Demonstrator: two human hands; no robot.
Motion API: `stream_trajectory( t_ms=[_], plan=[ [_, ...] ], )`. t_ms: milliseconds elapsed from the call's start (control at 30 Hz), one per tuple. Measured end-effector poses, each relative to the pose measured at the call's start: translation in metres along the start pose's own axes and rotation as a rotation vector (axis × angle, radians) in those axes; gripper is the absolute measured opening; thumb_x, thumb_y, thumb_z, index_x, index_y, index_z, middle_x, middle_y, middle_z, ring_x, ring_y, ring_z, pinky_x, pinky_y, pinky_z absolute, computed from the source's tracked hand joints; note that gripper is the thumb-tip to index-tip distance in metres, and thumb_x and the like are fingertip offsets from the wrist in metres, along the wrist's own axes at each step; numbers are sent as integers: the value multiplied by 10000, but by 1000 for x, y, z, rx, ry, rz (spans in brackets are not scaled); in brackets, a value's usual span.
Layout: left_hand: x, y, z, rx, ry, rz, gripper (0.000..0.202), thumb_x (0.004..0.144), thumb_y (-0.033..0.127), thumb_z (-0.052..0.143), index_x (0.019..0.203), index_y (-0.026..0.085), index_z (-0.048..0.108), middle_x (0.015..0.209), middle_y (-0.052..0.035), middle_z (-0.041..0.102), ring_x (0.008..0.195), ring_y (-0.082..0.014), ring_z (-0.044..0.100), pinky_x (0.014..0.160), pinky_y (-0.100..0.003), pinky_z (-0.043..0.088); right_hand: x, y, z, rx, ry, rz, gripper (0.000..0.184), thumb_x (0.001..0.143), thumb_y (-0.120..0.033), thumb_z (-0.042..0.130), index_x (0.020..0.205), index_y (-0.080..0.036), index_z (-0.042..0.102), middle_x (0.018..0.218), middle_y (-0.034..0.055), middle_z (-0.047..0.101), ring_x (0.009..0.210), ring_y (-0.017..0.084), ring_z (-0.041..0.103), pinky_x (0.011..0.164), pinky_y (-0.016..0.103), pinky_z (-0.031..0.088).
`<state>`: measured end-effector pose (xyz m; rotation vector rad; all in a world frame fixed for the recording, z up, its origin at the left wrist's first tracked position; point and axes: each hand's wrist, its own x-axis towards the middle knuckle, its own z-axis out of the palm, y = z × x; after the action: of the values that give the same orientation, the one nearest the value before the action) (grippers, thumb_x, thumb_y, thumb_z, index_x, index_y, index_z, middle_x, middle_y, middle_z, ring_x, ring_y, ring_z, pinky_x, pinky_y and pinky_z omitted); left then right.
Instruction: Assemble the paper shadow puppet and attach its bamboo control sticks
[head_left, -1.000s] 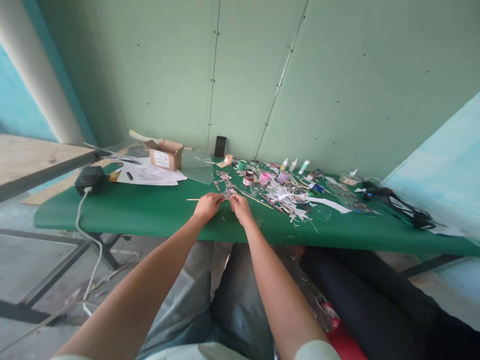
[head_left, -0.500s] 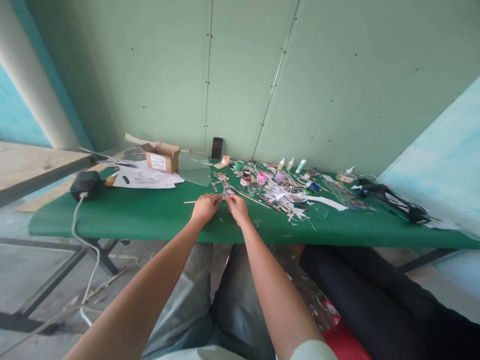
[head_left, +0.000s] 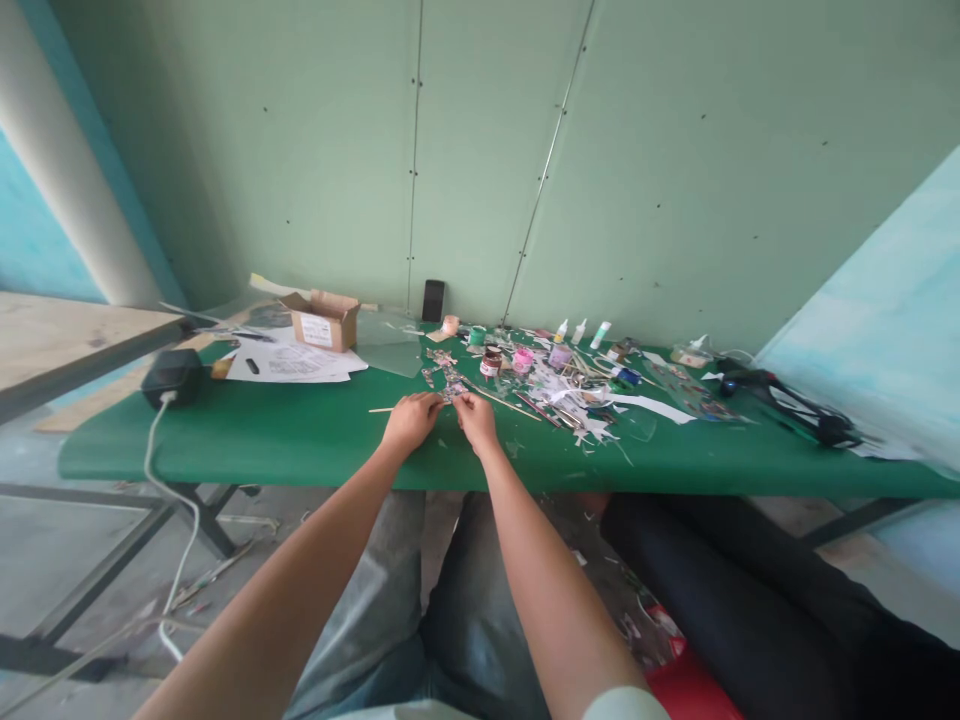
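Observation:
My left hand (head_left: 410,421) and my right hand (head_left: 475,420) rest close together on the green table (head_left: 300,430), fingers curled and pinched around a small patterned paper piece (head_left: 450,392) that lies between them. A thin wooden stick (head_left: 382,409) pokes out to the left from under my left hand. More patterned cut-outs (head_left: 441,362) lie just beyond the hands. What exactly each hand grips is too small to make out.
Right of the hands lies a heap of paper scraps, sticks and small paint jars (head_left: 525,358), with glue bottles (head_left: 579,331) behind. A cardboard box (head_left: 324,318), printed sheets (head_left: 289,362) and a phone (head_left: 433,299) stand at the back left. A black adapter (head_left: 171,374) sits at the left end, a black tool (head_left: 787,408) at the right.
The hands have stayed together on the patterned piece with only slight finger motion. The view has shifted a little, so the table sits slightly lower and more level.

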<state>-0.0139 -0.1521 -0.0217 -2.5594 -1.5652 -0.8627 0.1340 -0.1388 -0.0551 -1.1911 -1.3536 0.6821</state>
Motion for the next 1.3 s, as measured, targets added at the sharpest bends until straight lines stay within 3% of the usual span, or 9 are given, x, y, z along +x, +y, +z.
stream_trajectory(
  t_ms=[333, 733, 800, 900, 1000, 1200, 1300],
  plan=[
    [-1, -1, 1, -21, 9, 7, 229, 959, 237, 473, 1029, 173, 682, 1023, -94, 726, 965, -218, 665, 870, -314, 489, 1, 1, 0, -46, -4, -16, 326, 827, -487, 527, 620, -236, 525, 473, -24, 509, 458, 165, 502, 503, 272, 407],
    [-1, -6, 4, -105, 29, 30, 187, 911, 185, 518, 949, 199, 701, 987, -48, 740, 929, -201, 682, 807, -269, 507, 3, 9, -1, -99, -79, 13, 399, 867, -514, 519, 619, -205, 570, 479, -23, 534, 506, 166, 538, 511, 258, 399],
    [-1, -6, 4, -112, 31, 38, 189, 907, 183, 521, 942, 201, 706, 980, -47, 741, 925, -200, 683, 807, -267, 509, 3, 11, -1, -105, -105, 36, 395, 901, -500, 521, 691, -177, 613, 552, -17, 580, 546, 158, 572, 536, 261, 440],
    [-1, -7, 3, -113, 34, 48, 193, 903, 181, 521, 939, 205, 709, 980, -45, 739, 923, -198, 681, 809, -267, 510, 4, 13, -1, -113, -144, 75, 297, 939, -419, 562, 979, -138, 650, 888, 27, 672, 752, 156, 646, 678, 306, 545],
    [-1, -7, 2, -105, 32, 56, 199, 901, 171, 519, 933, 208, 712, 971, -42, 737, 922, -198, 678, 810, -268, 508, 4, 13, -1, -121, -159, 86, 314, 939, -377, 587, 1154, -150, 603, 1111, 62, 640, 919, 182, 649, 785, 369, 569],
    [-3, -5, 1, -71, 5, 68, 194, 911, 199, 530, 961, 221, 715, 982, -40, 735, 947, -200, 673, 830, -273, 506, 3, 7, -1, -138, -98, 9, 297, 903, -376, 536, 707, -173, 631, 650, 6, 642, 659, 183, 617, 634, 288, 468],
    [-4, -2, 1, -56, -25, 85, 176, 911, 223, 550, 973, 238, 714, 999, -30, 736, 973, -203, 671, 855, -276, 502, 3, 3, -1, -137, -72, -30, 249, 835, -345, 566, 638, -199, 610, 621, 12, 645, 648, 194, 604, 623, 279, 427]
  ],
)
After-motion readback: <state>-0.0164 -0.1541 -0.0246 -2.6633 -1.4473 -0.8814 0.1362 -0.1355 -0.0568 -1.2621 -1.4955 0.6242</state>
